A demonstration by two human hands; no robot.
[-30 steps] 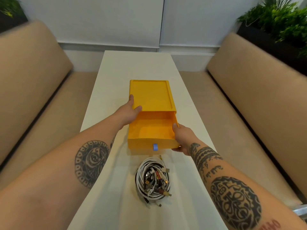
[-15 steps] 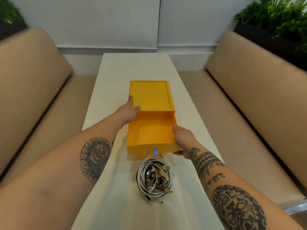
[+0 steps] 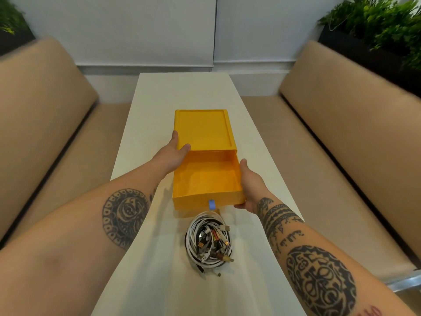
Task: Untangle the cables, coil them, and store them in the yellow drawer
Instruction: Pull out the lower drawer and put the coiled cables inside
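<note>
A yellow drawer box (image 3: 202, 127) stands on the white table (image 3: 157, 103). Its drawer (image 3: 206, 176) is pulled far out toward me and holds nothing; a small blue tab (image 3: 211, 204) sticks out of its front. My left hand (image 3: 172, 153) holds the box's near left corner, thumb on top. My right hand (image 3: 249, 184) grips the drawer's right front corner, thumb along the side wall. A tangled bundle of white and dark cables (image 3: 209, 242) with several plugs lies just in front of the drawer, touched by neither hand.
Tan padded benches (image 3: 341, 137) run along both sides of the narrow table. Green plants (image 3: 382, 21) stand behind the right bench, and another plant (image 3: 9, 19) at the far left. A white wall closes the far end.
The drawer has slid further out toward me, pulled by my right hand, and its front now almost reaches the cable bundle. My left hand has stayed on the box.
</note>
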